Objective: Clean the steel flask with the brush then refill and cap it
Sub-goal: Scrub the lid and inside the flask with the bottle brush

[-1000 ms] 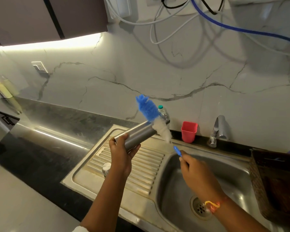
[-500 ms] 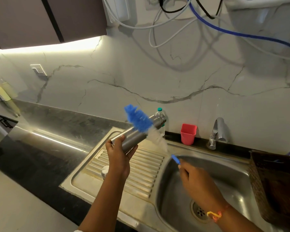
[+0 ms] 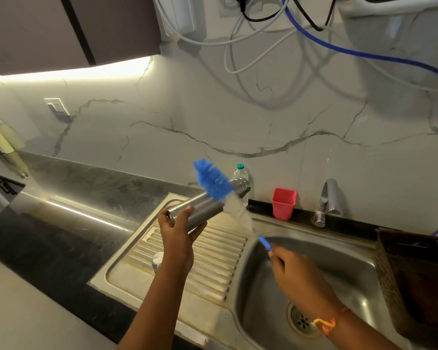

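Observation:
My left hand (image 3: 178, 232) grips the base end of the steel flask (image 3: 208, 205), which lies tilted above the ribbed drainboard (image 3: 213, 256), its open neck pointing up and right. My right hand (image 3: 292, 271) holds the blue handle of the bottle brush (image 3: 214, 181) over the sink basin. The brush's blue-and-white bristle head lies across the outside of the flask near its neck, with the blue tip sticking up past it. A small round steel cap (image 3: 158, 260) rests on the drainboard, partly hidden behind my left wrist.
A red cup (image 3: 283, 203), a tap (image 3: 326, 200) and a small plastic bottle (image 3: 240, 173) stand along the back ledge. A dark woven basket (image 3: 415, 274) sits at the right of the sink basin (image 3: 349, 279). Cables and a blue hose hang above.
The brush head has slid along the flask's outside, from its neck toward the body and back up near the neck. Both hands stayed nearly in place.

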The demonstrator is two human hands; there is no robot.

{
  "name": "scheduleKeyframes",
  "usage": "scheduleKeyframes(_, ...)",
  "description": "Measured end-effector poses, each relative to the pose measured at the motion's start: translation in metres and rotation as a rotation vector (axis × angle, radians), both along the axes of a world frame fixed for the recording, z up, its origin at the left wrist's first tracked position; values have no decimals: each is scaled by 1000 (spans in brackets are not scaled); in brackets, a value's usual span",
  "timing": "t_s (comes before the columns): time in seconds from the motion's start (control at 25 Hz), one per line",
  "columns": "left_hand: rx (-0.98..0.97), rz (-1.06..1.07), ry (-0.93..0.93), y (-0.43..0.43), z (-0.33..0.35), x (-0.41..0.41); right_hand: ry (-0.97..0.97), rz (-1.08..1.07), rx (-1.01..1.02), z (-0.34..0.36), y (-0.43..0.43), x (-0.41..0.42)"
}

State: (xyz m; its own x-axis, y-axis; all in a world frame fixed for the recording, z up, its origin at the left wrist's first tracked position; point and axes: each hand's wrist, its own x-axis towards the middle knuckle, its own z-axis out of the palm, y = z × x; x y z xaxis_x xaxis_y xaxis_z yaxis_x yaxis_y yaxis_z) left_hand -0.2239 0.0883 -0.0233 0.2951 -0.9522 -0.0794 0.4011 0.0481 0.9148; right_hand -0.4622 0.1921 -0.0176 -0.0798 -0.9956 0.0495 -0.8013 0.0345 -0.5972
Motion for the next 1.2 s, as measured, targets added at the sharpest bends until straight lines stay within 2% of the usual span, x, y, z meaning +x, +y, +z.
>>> scheduleKeyframes(0.12,-1,7,0,-1,-1,3,-25,-61,-17,0,-9,-9)
scheduleKeyframes(0.28,-6,1,-21,0,-2,0,35,12,24,-1,-5,3)
scheduleKeyframes(0.44,27,19,-17,-2,-2,4,-97,-107,38,-6,-22,-13)
scheduleKeyframes(0.72,84,39,49,3,-5,9,-228,-115,-13,-11,-24,-12)
scheduleKeyframes(1.04,66,-9,151,7,-2,7,-234,-83,-6,-7,-23,-6)
scheduleKeyframes(1.2,52,-57,128,10,0,10,-184,-105,-15,-6,-23,-8)
